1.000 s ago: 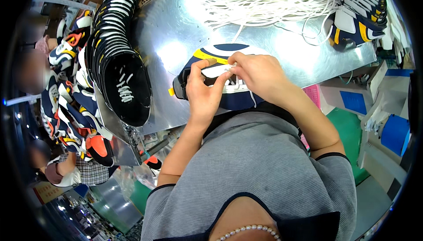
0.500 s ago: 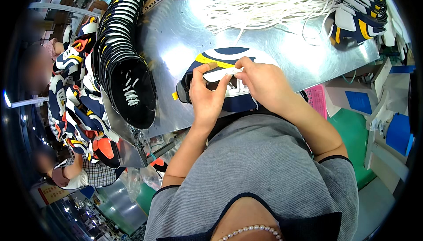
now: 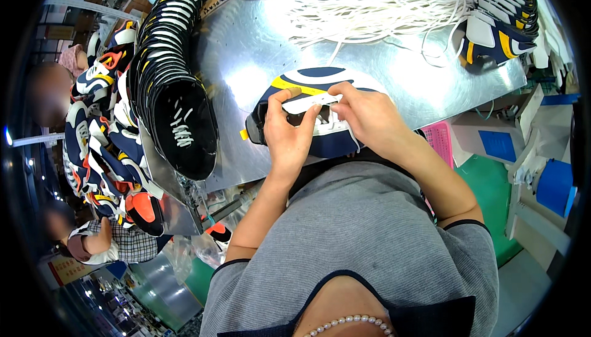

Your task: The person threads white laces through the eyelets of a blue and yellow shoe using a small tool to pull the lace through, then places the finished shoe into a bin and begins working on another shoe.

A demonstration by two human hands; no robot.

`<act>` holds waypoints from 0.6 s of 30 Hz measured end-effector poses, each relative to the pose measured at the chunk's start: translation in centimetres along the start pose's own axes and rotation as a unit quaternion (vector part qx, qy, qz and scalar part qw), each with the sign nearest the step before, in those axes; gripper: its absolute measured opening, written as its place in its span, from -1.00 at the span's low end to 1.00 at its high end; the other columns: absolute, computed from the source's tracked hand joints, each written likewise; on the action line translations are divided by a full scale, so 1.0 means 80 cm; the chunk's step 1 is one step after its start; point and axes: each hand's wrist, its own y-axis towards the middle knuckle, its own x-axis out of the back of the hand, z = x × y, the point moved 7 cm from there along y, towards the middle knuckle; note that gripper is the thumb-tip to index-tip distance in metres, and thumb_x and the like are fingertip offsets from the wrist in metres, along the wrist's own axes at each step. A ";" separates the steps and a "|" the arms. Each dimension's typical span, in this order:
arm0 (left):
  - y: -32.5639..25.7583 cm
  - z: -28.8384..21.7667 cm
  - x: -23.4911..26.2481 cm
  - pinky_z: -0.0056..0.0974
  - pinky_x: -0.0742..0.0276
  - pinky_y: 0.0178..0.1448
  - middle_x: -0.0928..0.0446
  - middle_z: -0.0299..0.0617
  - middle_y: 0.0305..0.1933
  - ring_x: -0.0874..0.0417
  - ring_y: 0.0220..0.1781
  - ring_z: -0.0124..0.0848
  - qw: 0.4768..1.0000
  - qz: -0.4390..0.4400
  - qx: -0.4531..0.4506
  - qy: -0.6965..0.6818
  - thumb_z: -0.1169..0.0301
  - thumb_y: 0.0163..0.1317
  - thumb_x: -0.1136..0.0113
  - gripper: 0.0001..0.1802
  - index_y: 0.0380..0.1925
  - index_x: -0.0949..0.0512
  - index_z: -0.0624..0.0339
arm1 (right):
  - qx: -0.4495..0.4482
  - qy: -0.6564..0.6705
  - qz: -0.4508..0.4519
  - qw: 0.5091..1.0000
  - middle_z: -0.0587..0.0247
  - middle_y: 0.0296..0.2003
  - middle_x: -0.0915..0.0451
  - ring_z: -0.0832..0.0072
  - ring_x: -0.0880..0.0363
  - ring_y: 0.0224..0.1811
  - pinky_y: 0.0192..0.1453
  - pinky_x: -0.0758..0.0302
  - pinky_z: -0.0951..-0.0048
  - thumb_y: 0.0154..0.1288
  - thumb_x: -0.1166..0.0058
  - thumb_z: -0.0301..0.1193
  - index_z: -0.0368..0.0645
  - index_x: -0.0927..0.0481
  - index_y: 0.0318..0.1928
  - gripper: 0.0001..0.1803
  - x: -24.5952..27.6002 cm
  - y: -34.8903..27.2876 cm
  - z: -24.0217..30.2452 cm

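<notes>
A navy, white and yellow shoe upper (image 3: pixel 314 75) lies on its side on the metal table in front of me, its black collar toward the left. My left hand (image 3: pixel 287 134) is closed on it beside the opening, index finger on the far white eyelet strip (image 3: pixel 306 102) and thumb within the opening. My right hand (image 3: pixel 372 115) pinches at the same strip, thumb and index finger close together. A white shoelace (image 3: pixel 324 127) is threaded across the front of the opening. Whatever lies between the right fingertips is mostly hidden, probably the lace's end.
Loose white laces (image 3: pixel 381 20) are heaped at the back of the metal table (image 3: pixel 246 152). Nested shoe uppers (image 3: pixel 169 48) curve along the left edge; more uppers (image 3: pixel 492 35) stand at the back right. A pink basket (image 3: pixel 438 140) is right of the table. Other people are at the left.
My right fingers have shifted slightly at the eyelet strip, with the index finger straighter and more of the white strip showing. My left hand stays in place on the upper.
</notes>
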 end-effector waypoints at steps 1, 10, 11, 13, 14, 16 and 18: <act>0.000 0.000 0.000 -0.22 -0.57 0.00 -0.61 -0.01 -0.10 -0.67 -0.11 -0.26 1.000 0.002 0.003 0.002 0.44 0.13 -0.46 -0.54 -0.03 -0.46 0.34 | 0.002 0.002 -0.001 1.000 0.00 -0.45 -0.66 0.03 -0.67 -0.38 -0.28 -0.53 0.07 0.41 -0.07 -0.34 -0.23 -0.47 -0.03 -0.75 -0.002 0.000 -0.001; -0.009 -0.017 -0.006 -0.31 -0.54 -0.10 -0.63 -0.07 -0.20 -0.65 -0.21 -0.34 0.992 0.028 -0.098 0.070 0.59 0.22 -0.27 -0.59 0.06 -0.42 0.35 | -0.004 -0.149 -0.008 0.989 -0.01 -0.49 -0.64 0.13 -0.70 -0.44 -0.41 -0.58 0.23 0.20 -0.11 -0.48 -0.34 -0.38 -0.11 -0.70 -0.032 0.002 0.007; -0.014 -0.028 -0.007 -0.15 -0.53 -0.06 -0.63 0.02 -0.20 -0.65 -0.19 -0.14 0.992 0.030 -0.093 0.074 0.58 0.19 -0.26 -0.62 0.01 -0.46 0.33 | 0.010 -0.141 -0.012 0.990 -0.01 -0.48 -0.64 0.13 -0.70 -0.44 -0.42 -0.58 0.24 0.18 -0.11 -0.49 -0.35 -0.38 -0.10 -0.69 -0.038 0.007 0.009; -0.015 -0.012 -0.004 -0.15 -0.49 -0.11 -0.62 -0.01 -0.23 -0.62 -0.24 -0.17 0.993 0.028 -0.083 0.084 0.61 0.20 -0.18 -0.64 0.02 -0.45 0.34 | 0.039 -0.123 -0.018 0.991 0.01 -0.48 -0.64 0.15 -0.70 -0.45 -0.44 -0.58 0.26 0.15 -0.11 -0.51 -0.38 -0.37 -0.10 -0.67 -0.046 0.022 0.016; -0.012 -0.005 -0.002 -0.14 -0.48 -0.13 -0.61 -0.02 -0.24 -0.62 -0.24 -0.19 0.995 0.029 -0.065 0.066 0.61 0.20 -0.16 -0.64 0.02 -0.45 0.34 | 0.057 -0.122 -0.025 0.991 0.03 -0.48 -0.65 0.16 -0.70 -0.44 -0.44 -0.58 0.27 0.18 -0.08 -0.51 -0.40 -0.37 -0.09 -0.69 -0.050 0.027 0.019; -0.011 0.002 0.002 -0.24 -0.51 -0.10 -0.60 -0.07 -0.20 -0.63 -0.21 -0.33 0.997 0.035 -0.043 0.045 0.66 0.21 -0.08 -0.62 0.07 -0.42 0.35 | 0.047 -0.134 0.001 0.990 0.01 -0.48 -0.65 0.14 -0.70 -0.44 -0.44 -0.58 0.25 0.20 -0.06 -0.50 -0.40 -0.38 -0.09 -0.70 -0.056 0.034 0.014; -0.006 0.008 0.002 -0.32 -0.53 -0.05 -0.60 -0.08 -0.14 -0.62 -0.15 -0.41 0.992 0.052 0.028 -0.112 0.69 0.21 -0.05 -0.58 0.11 -0.39 0.35 | 0.009 -0.144 0.055 0.988 0.02 -0.49 -0.63 0.08 -0.67 -0.39 -0.36 -0.53 0.16 0.34 -0.04 -0.42 -0.25 -0.38 0.00 -0.72 -0.050 0.032 0.008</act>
